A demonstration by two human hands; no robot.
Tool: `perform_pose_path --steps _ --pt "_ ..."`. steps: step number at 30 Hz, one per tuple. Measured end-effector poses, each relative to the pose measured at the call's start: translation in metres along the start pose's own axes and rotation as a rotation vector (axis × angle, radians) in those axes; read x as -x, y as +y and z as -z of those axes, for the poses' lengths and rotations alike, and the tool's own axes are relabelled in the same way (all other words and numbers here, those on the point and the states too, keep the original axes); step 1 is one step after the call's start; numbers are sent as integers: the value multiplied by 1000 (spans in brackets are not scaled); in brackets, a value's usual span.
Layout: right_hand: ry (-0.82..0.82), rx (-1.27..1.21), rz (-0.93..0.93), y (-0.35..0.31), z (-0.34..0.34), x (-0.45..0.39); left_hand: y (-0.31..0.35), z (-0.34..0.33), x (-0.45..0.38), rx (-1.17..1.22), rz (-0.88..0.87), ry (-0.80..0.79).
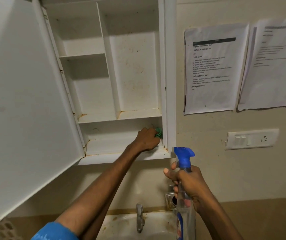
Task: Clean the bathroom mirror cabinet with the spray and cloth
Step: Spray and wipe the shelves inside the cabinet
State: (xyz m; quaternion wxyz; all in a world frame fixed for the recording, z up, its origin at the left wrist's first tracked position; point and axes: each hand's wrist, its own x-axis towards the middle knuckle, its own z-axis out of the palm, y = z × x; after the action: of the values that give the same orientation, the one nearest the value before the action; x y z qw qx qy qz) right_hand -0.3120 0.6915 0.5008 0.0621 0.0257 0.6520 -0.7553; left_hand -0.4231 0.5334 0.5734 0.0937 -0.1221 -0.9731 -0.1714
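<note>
The white cabinet (168,84) hangs on the wall with its door (21,101) swung wide open to the left. Its shelves are empty and show brown stains. My left hand (147,138) reaches into the bottom shelf at its right corner, closed around a green cloth (211,132) pressed against the inner wall. My right hand (190,184) is below the cabinet's right corner, gripping the neck of a clear spray bottle (185,213) with a blue trigger head (184,155), held upright.
A stained white sink (119,224) with a metal tap (139,217) lies below. Two printed sheets (210,70) are stuck on the beige wall at the right, above a white switch plate (251,139). The open door fills the left side.
</note>
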Motion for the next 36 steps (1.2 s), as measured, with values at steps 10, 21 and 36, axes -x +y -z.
perform_pose_path --steps 10,21,36 --pt "55 20 57 5 1 1 -8 4 10 5 -84 -25" --pt "64 -10 61 0 -11 20 -4 10 30 -116 -186 -46" --pt "132 53 132 -2 4 48 -30 10 136 370 3 484"
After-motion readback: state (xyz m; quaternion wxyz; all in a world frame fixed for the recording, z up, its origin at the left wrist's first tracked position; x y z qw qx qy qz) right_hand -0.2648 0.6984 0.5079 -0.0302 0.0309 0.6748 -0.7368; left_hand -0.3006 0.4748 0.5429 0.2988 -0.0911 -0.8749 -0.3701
